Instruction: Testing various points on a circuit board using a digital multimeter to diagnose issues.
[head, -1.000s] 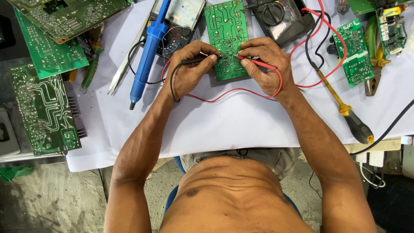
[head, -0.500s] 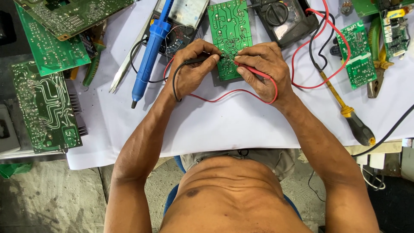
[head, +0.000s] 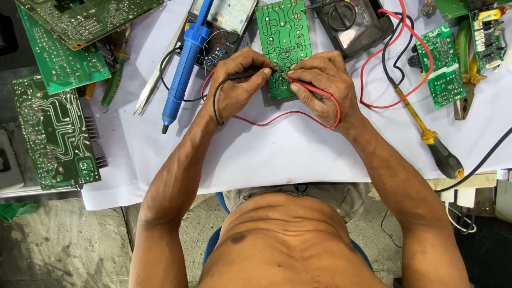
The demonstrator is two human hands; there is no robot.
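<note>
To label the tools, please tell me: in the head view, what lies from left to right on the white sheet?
Blue desoldering pump → left hand → right hand → small green circuit board → yellow-shafted, black-handled screwdriver.

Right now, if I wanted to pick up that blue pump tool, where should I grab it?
Probably grab the blue desoldering pump around its thick middle barrel, coming from the left, where the white sheet is bare. It lies slanted, thin tip toward you; the left hand and wires crowd its right side.

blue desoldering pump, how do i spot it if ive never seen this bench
Start at the white sheet covering the bench, then look just beyond the left hand. The blue desoldering pump lies there slantwise, a long plastic tube with a dark tip, the only blue tool among green boards.
</note>
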